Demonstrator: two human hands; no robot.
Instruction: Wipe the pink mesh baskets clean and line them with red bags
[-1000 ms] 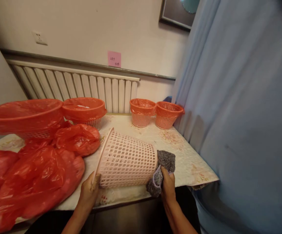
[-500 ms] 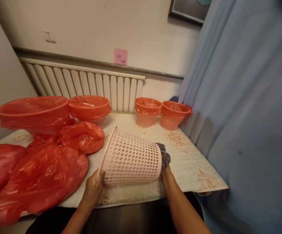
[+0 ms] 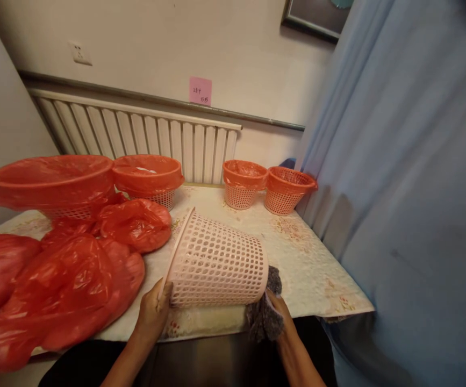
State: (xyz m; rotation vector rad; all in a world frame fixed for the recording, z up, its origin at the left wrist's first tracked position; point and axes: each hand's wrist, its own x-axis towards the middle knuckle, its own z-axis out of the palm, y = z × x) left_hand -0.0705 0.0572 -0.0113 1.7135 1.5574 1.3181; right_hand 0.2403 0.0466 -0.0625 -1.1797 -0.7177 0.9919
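Observation:
A pale pink perforated wastebasket (image 3: 220, 263) lies on its side at the front of the table, its mouth turned left and its base right. My left hand (image 3: 155, 306) is closed on the lower part of its rim. In my right hand (image 3: 277, 306) is a dark grey cloth (image 3: 267, 322), bunched at the lower edge of the base and hanging below it. The fingers of that hand are partly hidden by the cloth and the basket.
Red plastic bags (image 3: 75, 290) are heaped on the left. Behind them stand two bag-lined baskets (image 3: 51, 183). Two smaller lined baskets, one at the back (image 3: 241, 199) and one beside the curtain (image 3: 283, 201), stand right. A blue curtain (image 3: 410, 188) borders the floral tablecloth (image 3: 309, 258).
My right hand and the grey cloth have moved down from the basket's base to its lower edge, and more of the cloth shows. My left hand keeps its hold on the rim.

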